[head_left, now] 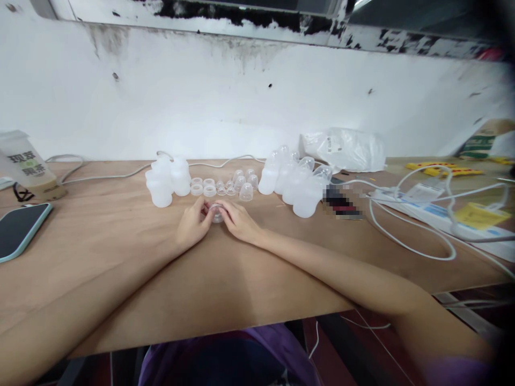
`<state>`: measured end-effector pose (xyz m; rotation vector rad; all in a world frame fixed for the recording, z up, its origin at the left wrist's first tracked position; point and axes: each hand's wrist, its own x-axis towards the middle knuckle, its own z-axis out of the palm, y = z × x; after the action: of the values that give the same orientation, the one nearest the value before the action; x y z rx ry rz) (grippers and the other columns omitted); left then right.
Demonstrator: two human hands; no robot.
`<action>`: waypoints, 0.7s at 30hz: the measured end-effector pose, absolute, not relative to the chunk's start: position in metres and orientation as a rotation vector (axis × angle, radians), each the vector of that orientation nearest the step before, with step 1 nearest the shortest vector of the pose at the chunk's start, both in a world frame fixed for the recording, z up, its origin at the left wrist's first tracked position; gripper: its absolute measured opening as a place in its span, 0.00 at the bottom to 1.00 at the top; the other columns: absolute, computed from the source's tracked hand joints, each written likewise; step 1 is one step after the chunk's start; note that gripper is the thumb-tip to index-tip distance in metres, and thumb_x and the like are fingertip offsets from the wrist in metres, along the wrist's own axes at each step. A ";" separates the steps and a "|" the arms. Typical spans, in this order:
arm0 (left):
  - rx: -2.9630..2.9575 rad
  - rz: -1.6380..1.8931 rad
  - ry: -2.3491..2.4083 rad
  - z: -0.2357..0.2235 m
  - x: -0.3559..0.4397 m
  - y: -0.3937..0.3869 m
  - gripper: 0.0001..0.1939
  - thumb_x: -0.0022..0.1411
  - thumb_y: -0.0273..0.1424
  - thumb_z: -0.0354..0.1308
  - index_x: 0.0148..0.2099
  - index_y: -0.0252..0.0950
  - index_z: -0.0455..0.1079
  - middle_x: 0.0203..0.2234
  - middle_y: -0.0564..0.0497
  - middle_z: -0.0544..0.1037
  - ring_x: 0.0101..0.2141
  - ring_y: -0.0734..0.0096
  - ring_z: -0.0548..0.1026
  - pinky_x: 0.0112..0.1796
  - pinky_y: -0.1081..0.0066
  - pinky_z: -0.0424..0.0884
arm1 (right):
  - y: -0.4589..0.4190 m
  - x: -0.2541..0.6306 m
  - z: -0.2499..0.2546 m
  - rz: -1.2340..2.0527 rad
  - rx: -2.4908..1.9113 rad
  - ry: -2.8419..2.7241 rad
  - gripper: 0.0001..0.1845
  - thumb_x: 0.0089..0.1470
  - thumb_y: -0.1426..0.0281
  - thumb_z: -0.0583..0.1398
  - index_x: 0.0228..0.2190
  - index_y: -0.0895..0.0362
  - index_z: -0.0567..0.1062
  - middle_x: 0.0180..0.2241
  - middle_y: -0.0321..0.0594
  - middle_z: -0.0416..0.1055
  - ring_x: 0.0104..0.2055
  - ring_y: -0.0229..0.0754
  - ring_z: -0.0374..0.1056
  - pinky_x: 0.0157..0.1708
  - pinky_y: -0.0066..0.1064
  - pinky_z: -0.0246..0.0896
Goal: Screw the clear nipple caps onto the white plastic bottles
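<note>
My left hand (194, 224) and my right hand (241, 222) meet near the middle of the table, fingers closed on either side of a small clear bottle ring (218, 215). Fingertips cover much of it, so whether a teat sits inside is hidden. Just beyond are several loose clear rings (197, 190), small clear teats (229, 188) and domed clear caps (245, 192). White baby bottles without caps (161, 188) stand to the left of these parts. On the right, several white bottles (304, 199) carry clear domed caps.
A phone (24, 230) and a drink cup (34, 166) are at the left. A white plastic bag (346, 150) lies against the wall. At the right, white cables (410, 251) loop around a power strip (434, 212). The table's front edge (225, 335) is close to my body.
</note>
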<state>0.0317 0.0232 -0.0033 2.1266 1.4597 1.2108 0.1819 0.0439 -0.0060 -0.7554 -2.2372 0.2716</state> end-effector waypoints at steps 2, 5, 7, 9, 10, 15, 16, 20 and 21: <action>2.160 1.186 1.471 -0.004 0.032 0.023 0.09 0.56 0.37 0.46 0.30 0.37 0.57 0.20 0.55 0.67 0.21 0.75 0.66 0.23 0.75 0.59 | 0.042 0.182 -0.006 0.239 -0.750 -2.240 0.14 0.54 0.75 0.45 0.41 0.59 0.65 0.39 0.45 0.67 0.41 0.40 0.62 0.41 0.34 0.58; 2.209 1.132 1.495 -0.004 0.031 0.021 0.08 0.56 0.36 0.46 0.29 0.37 0.57 0.20 0.55 0.67 0.20 0.76 0.65 0.23 0.76 0.58 | 0.042 0.183 -0.005 0.211 -0.735 -2.249 0.14 0.53 0.76 0.46 0.39 0.58 0.65 0.37 0.43 0.67 0.39 0.40 0.62 0.41 0.33 0.58; 2.232 1.110 1.512 -0.004 0.031 0.021 0.08 0.56 0.36 0.46 0.29 0.37 0.56 0.20 0.55 0.67 0.20 0.76 0.65 0.22 0.76 0.58 | 0.042 0.183 -0.005 0.204 -0.729 -2.258 0.13 0.53 0.76 0.46 0.39 0.58 0.65 0.37 0.43 0.67 0.39 0.40 0.62 0.41 0.32 0.57; 2.251 1.082 1.533 -0.003 0.031 0.020 0.08 0.55 0.36 0.45 0.30 0.37 0.56 0.20 0.55 0.67 0.20 0.76 0.65 0.23 0.75 0.58 | 0.042 0.183 -0.006 0.202 -0.735 -2.270 0.13 0.53 0.76 0.46 0.39 0.59 0.65 0.37 0.43 0.67 0.39 0.40 0.62 0.41 0.32 0.57; 2.261 1.064 1.545 -0.003 0.031 0.020 0.07 0.55 0.36 0.45 0.30 0.37 0.56 0.21 0.55 0.67 0.20 0.76 0.66 0.23 0.75 0.58 | 0.042 0.183 -0.006 0.201 -0.740 -2.278 0.13 0.52 0.76 0.46 0.39 0.59 0.65 0.37 0.43 0.66 0.39 0.40 0.62 0.41 0.32 0.57; 2.292 0.977 1.647 -0.001 0.032 0.018 0.07 0.55 0.36 0.45 0.30 0.37 0.57 0.23 0.54 0.69 0.23 0.72 0.68 0.24 0.74 0.59 | 0.042 0.183 -0.007 0.221 -0.748 -2.299 0.14 0.52 0.77 0.46 0.39 0.59 0.64 0.37 0.43 0.66 0.40 0.40 0.61 0.41 0.32 0.57; 2.285 0.980 1.670 -0.001 0.031 0.018 0.08 0.56 0.36 0.45 0.31 0.37 0.57 0.23 0.54 0.70 0.24 0.72 0.68 0.25 0.73 0.60 | 0.043 0.183 -0.007 0.233 -0.744 -2.297 0.14 0.52 0.77 0.46 0.40 0.58 0.64 0.37 0.43 0.66 0.40 0.40 0.61 0.41 0.32 0.56; 2.252 1.019 1.709 -0.001 0.031 0.019 0.08 0.56 0.37 0.44 0.32 0.38 0.57 0.25 0.54 0.71 0.26 0.70 0.70 0.26 0.73 0.61 | 0.044 0.184 -0.006 0.276 -0.708 -2.290 0.16 0.49 0.77 0.49 0.42 0.58 0.63 0.38 0.43 0.64 0.40 0.40 0.61 0.41 0.33 0.56; 2.261 1.013 1.706 -0.002 0.031 0.019 0.08 0.56 0.37 0.44 0.33 0.38 0.57 0.25 0.54 0.72 0.26 0.70 0.70 0.26 0.73 0.61 | 0.045 0.184 -0.006 0.285 -0.703 -2.285 0.17 0.47 0.78 0.49 0.42 0.58 0.63 0.38 0.43 0.64 0.40 0.40 0.61 0.41 0.32 0.56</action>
<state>0.0311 0.0187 -0.0016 2.2608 1.7058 1.0126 0.1842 0.0446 -0.0058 -0.7028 -2.2851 0.2853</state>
